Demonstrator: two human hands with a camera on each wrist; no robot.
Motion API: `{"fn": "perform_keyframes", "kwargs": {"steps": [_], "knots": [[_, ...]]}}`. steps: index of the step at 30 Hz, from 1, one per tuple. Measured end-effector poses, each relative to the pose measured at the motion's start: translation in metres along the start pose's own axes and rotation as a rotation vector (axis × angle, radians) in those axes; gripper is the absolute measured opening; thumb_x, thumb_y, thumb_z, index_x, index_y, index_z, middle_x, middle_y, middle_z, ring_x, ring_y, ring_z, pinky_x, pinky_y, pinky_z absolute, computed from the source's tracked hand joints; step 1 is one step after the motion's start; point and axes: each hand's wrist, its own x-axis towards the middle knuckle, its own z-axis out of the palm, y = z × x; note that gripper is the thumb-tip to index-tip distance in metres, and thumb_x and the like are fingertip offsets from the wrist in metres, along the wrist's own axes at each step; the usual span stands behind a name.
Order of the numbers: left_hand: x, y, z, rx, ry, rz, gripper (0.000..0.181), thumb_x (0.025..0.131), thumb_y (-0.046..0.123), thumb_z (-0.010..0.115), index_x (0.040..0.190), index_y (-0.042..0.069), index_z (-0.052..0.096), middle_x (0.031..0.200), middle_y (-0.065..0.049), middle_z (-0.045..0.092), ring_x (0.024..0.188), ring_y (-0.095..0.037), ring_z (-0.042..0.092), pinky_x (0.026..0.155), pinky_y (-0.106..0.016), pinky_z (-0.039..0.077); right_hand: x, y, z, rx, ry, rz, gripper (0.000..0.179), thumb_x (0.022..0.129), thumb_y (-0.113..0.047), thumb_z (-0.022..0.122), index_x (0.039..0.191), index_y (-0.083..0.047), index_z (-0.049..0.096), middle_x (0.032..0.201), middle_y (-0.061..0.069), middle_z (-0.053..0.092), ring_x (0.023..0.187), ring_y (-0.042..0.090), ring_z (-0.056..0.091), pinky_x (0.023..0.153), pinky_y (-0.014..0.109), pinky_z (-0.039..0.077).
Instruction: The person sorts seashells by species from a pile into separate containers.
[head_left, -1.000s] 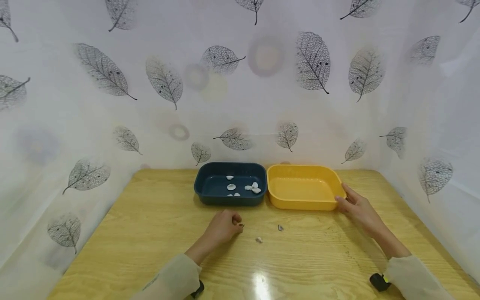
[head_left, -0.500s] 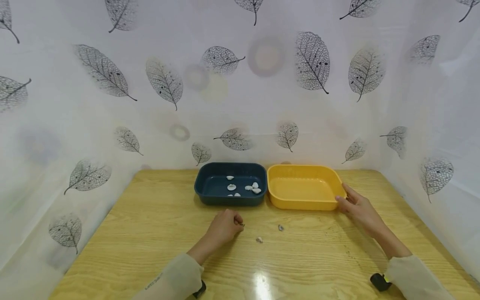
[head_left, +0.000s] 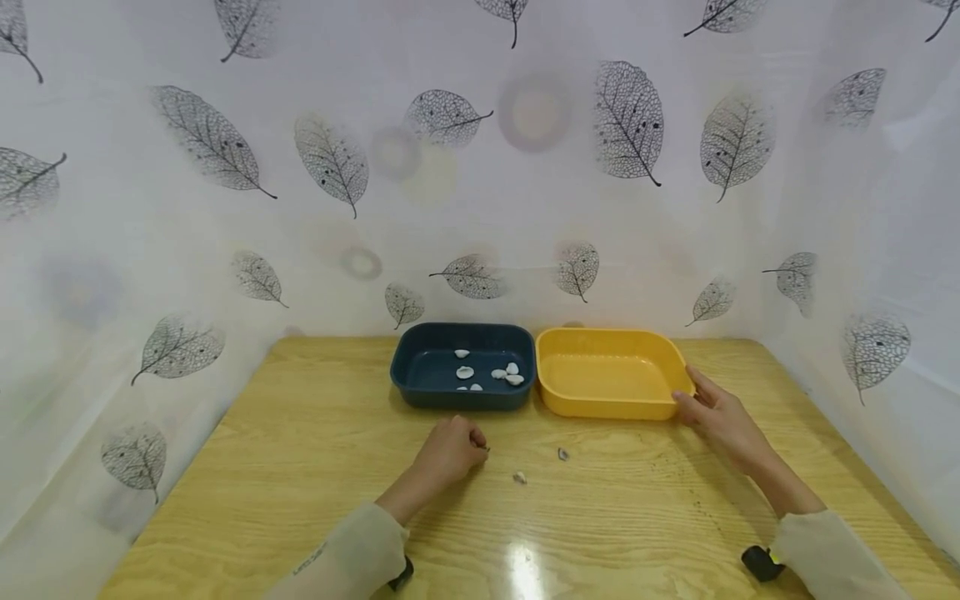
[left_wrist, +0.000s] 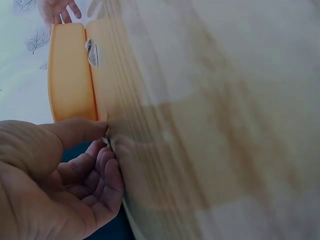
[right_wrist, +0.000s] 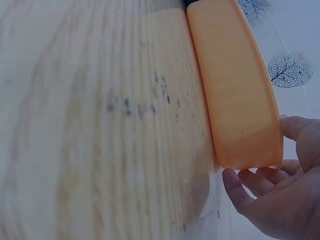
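My left hand [head_left: 452, 452] is low over the table in front of the navy tray [head_left: 465, 402]. Its thumb and fingertip pinch a small shell [left_wrist: 109, 139], mostly hidden between them in the left wrist view. My right hand [head_left: 722, 423] grips the right end of the yellow tray [head_left: 607, 409]. In the right wrist view its thumb is at the rim and its fingers [right_wrist: 260, 182] lie along the end wall. Two small shells lie on the wood to the right of my left hand: a pale one [head_left: 520, 477] and a greyer one [head_left: 563, 454].
Several white shells [head_left: 465, 372] lie inside the navy tray, which stands side by side with the yellow one. Behind both hangs a pale leaf-patterned curtain [head_left: 480, 192] along the back edge of the wooden table [head_left: 300, 433]. Dark specks mark the wood at the right.
Both hands keep their places, the left still pinching the shell at the table and the right still on the yellow tray. Only the head view shifts very slightly.
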Motion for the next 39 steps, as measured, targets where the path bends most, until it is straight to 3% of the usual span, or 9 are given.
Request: {"fn": "perform_keyframes", "kwargs": {"steps": [6, 17, 24, 34, 39], "knots": [[0.0012, -0.0003, -0.002, 0.016, -0.036, 0.005, 0.006, 0.083, 0.007, 0.082, 0.084, 0.007, 0.077, 0.076, 0.003, 0.064, 0.074, -0.014, 0.057, 0.072, -0.032, 0.052, -0.0007, -0.0008, -0.0001, -0.001, 0.002, 0.001, 0.078, 0.111, -0.024, 0.051, 0.162, 0.004, -0.001, 0.166, 0.034, 0.005, 0.148, 0.054, 0.017, 0.088, 0.005, 0.045], [0.0018, 0.0001, -0.0014, 0.024, -0.031, 0.006, 0.006, 0.086, 0.004, 0.08, 0.084, 0.008, 0.075, 0.078, 0.002, 0.064, 0.076, -0.017, 0.056, 0.074, -0.035, 0.052, -0.0002, -0.0002, -0.0003, -0.021, 0.017, 0.012, 0.078, 0.111, -0.025, 0.052, 0.163, 0.004, 0.002, 0.166, 0.033, 0.01, 0.147, 0.053, 0.022, 0.087, 0.009, 0.049], [0.0031, -0.0008, -0.0018, -0.002, -0.041, -0.009, 0.007, 0.085, 0.002, 0.08, 0.087, 0.006, 0.075, 0.079, 0.001, 0.063, 0.077, -0.016, 0.056, 0.074, -0.034, 0.053, -0.0011, 0.0003, -0.0001, 0.016, 0.0, 0.005, 0.077, 0.111, -0.024, 0.051, 0.163, 0.003, 0.001, 0.166, 0.032, 0.006, 0.148, 0.053, 0.018, 0.09, 0.011, 0.05], [-0.0001, -0.0036, -0.0049, -0.086, -0.041, -0.022, 0.008, 0.082, -0.001, 0.076, 0.086, 0.006, 0.075, 0.078, 0.001, 0.063, 0.076, -0.015, 0.056, 0.07, -0.031, 0.051, -0.0019, 0.0016, -0.0008, 0.006, 0.002, 0.003, 0.077, 0.111, -0.025, 0.051, 0.164, 0.002, 0.002, 0.165, 0.033, 0.012, 0.147, 0.032, 0.035, 0.09, 0.015, 0.052], [0.0011, -0.0019, -0.0071, -0.095, -0.031, -0.029, 0.007, 0.084, 0.002, 0.075, 0.087, 0.007, 0.076, 0.08, 0.002, 0.065, 0.078, -0.015, 0.058, 0.072, -0.032, 0.053, -0.0012, 0.0022, -0.001, 0.02, -0.002, 0.0, 0.078, 0.111, -0.025, 0.051, 0.163, 0.003, 0.0, 0.165, 0.034, 0.01, 0.148, 0.047, 0.025, 0.09, 0.013, 0.051]]}}
